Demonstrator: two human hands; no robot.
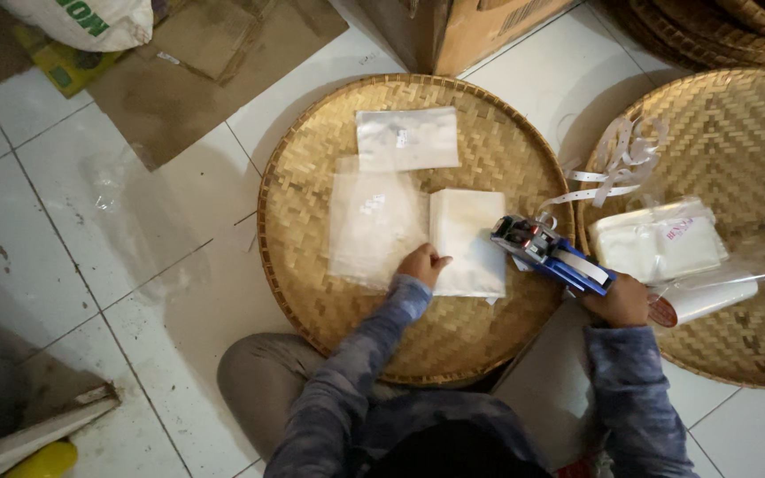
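Two hands are at work over a round woven bamboo tray [312, 292] set on a white tiled floor [135, 257]. The left hand [421, 264] rests on the lower left corner of a white stack of plastic bags [467, 241], fingers curled downward against its edge, thumb pointing toward the stack's middle; whether it pinches a sheet or only presses cannot be determined. The stack lies near the tray's centre, directly beyond those fingers. The right hand [620, 301] is closed around the handle of a blue label gun [552, 253], whose head reaches the stack's right edge, just beside it or touching; contact is not clear. A white label strip [608, 173] trails from the gun up and to the right. Left of the stack lies a clear flat bag [374, 226], and another clear bag [406, 138] lies farther up the tray. A second woven tray [737, 142] at right carries a wrapped packet of bags [657, 241]. Brown cardboard [197, 80] lies on the floor at upper left.
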